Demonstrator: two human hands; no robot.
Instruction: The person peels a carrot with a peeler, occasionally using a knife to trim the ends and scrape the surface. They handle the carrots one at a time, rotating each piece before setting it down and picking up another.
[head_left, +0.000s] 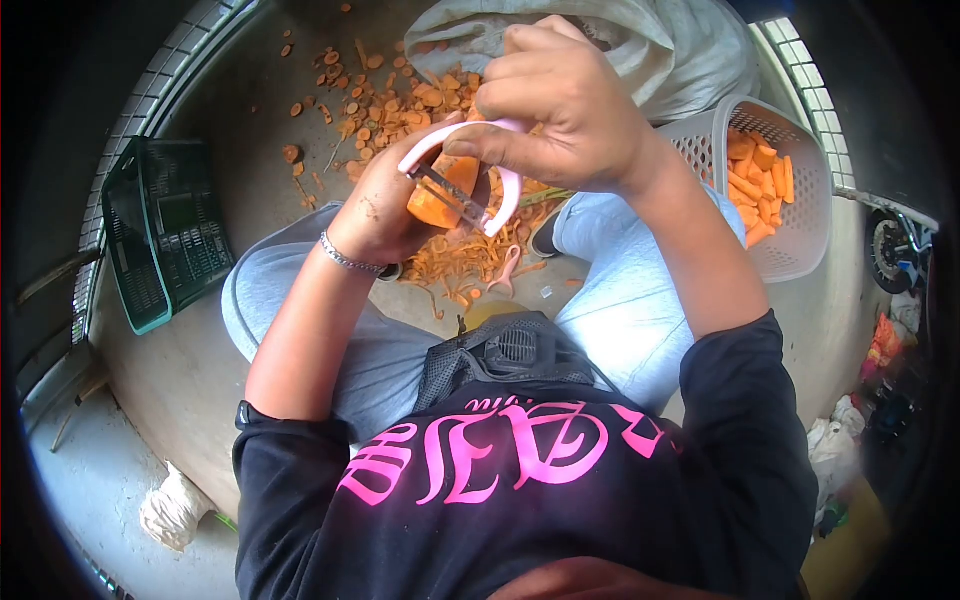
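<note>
A thick orange carrot (432,208) sits in my left hand (378,212), whose fingers are wrapped round it. My right hand (570,105) grips a pink Y-shaped peeler (509,202), with the thumb on its frame. The peeler's metal blade (450,196) lies across the carrot in this view. Below my hands, a heap of carrot peelings (455,262) is spread on the floor between my feet. A second pink peeler (508,270) lies at the right side of that heap.
A white perforated basket (818,215) with peeled carrots lies to the right. Beyond my hands are scattered carrot slices (410,115) and a large whitish sack (670,50). A dark green crate (165,235) stands at the left. My knees flank the peelings.
</note>
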